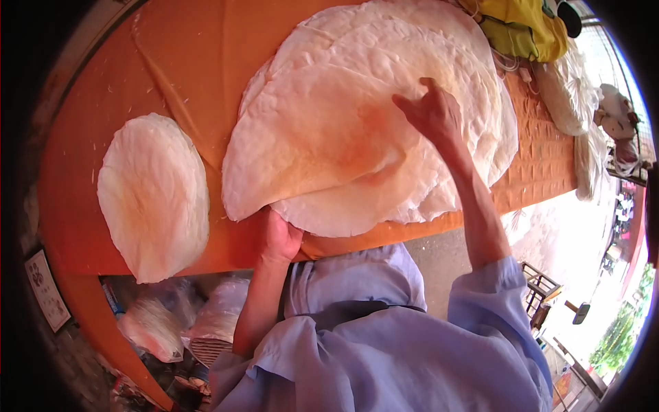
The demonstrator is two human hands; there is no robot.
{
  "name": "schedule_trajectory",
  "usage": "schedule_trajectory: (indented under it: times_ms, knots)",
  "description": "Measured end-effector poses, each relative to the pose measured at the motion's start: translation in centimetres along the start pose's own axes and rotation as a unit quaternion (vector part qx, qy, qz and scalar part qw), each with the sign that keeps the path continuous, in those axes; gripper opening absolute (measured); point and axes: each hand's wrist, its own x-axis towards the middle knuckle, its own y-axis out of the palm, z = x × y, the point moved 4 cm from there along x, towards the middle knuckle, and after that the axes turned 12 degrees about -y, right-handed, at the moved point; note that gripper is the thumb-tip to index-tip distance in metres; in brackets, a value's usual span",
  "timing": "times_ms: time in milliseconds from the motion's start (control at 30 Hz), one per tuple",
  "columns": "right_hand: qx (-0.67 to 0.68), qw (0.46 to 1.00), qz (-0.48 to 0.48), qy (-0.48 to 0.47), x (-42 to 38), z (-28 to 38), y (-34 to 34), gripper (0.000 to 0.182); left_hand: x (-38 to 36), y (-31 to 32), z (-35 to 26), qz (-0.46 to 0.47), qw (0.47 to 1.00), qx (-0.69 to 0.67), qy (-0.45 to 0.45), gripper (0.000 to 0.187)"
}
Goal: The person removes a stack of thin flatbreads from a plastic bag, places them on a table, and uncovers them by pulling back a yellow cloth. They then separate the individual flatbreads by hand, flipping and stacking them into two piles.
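Note:
A stack of large, thin, off-white round sheets [384,75] lies on the orange cloth-covered table. Its top sheet [302,130] is partly lifted and folded along the near side, with the cloth's colour glowing through. My left hand [281,237] is at the near edge of this sheet, gripping it from below, its fingertips hidden under the sheet. Above the right part of the stack is my right hand [437,113], thumb and forefinger spread apart, with nothing between them.
A smaller oval white sheet [154,196] lies on the table's left part. Yellow cloth [525,27] and a plastic-wrapped bundle [570,89] sit at the far right. Plastic bags [154,323] are under the table. A framed picture [47,290] stands at lower left.

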Motion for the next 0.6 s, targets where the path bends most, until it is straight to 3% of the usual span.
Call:
schedule_trajectory:
  times_ms: [33, 67, 167, 267, 300, 333, 433, 467, 533, 600]
  knots:
    - [0.068, 0.997, 0.034, 0.018, 0.5, -0.6, 0.1, 0.049, 0.1, -0.1, 0.1, 0.005, 1.000, 0.001, -0.001, 0.038]
    - [0.054, 0.997, 0.049, -0.014, 1.1, -0.4, 0.4, 0.034, 0.1, -0.1, 0.2, 0.003, 1.000, -0.001, -0.007, 0.038]
    - [0.186, 0.975, 0.124, 0.013, 1.9, -0.3, 1.4, 0.024, 0.2, -0.8, 0.1, -0.015, 1.000, 0.003, -0.012, 0.039]
    - [0.309, 0.947, -0.050, 0.067, -0.5, -0.5, -1.7, 0.016, 0.0, -1.1, 0.2, -0.022, 1.000, 0.006, -0.004, 0.041]
    - [0.325, 0.929, -0.086, 0.157, -1.7, -1.2, -2.0, 0.015, -0.3, 0.1, 0.0, 0.001, 1.000, -0.009, 0.004, 0.042]
    - [0.308, 0.923, -0.089, 0.216, -3.1, -2.7, -1.5, 0.019, -0.6, 1.1, -0.2, 0.023, 0.999, -0.022, 0.010, 0.042]
    - [0.286, 0.927, -0.092, 0.225, -6.1, -5.9, -0.7, 0.025, -0.7, 1.5, -0.4, -0.013, 0.999, -0.031, 0.000, 0.044]
    - [0.334, 0.906, -0.103, 0.238, -6.3, -5.5, -0.8, 0.030, -1.1, 2.1, -0.7, 0.011, 0.999, -0.048, -0.001, 0.045]
    - [0.288, 0.927, -0.093, 0.221, -6.6, -5.5, -1.0, 0.029, -1.6, 3.8, -1.3, 0.065, 0.995, -0.080, -0.004, 0.046]
    - [0.224, 0.944, -0.038, 0.239, -7.0, -4.9, -1.7, 0.028, -1.7, 4.4, -1.2, 0.037, 0.997, -0.060, -0.002, 0.045]
